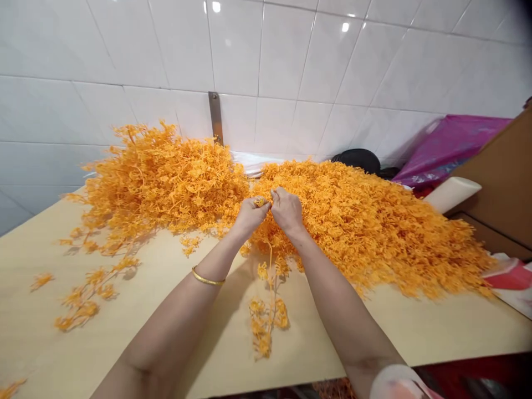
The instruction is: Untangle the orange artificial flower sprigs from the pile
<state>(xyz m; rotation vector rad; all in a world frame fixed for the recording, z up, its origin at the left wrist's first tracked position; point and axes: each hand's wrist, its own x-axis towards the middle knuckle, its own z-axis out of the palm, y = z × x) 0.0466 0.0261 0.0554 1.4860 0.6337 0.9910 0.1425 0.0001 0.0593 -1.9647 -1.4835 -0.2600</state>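
My left hand [251,215] and my right hand [287,210] meet in the middle of the view, fingers pinched close together. Between their fingertips is an orange artificial flower spray [272,299], whose thin stem and small blossoms hang down below the hands over the table. The exact spot where the fingers grip is small and partly hidden. Just behind my left hand rises a tall heap of orange flower sprays [166,177]. A wider, lower orange heap [374,221] spreads out behind and beside my right hand.
Loose orange sprigs [89,296] lie on the pale table [166,277] at the left. A metal strip [215,116] is fixed to the tiled wall. Toward the right are black round objects [359,159], a purple bag [453,145], a cream roll [455,194] and a cardboard box [505,177].
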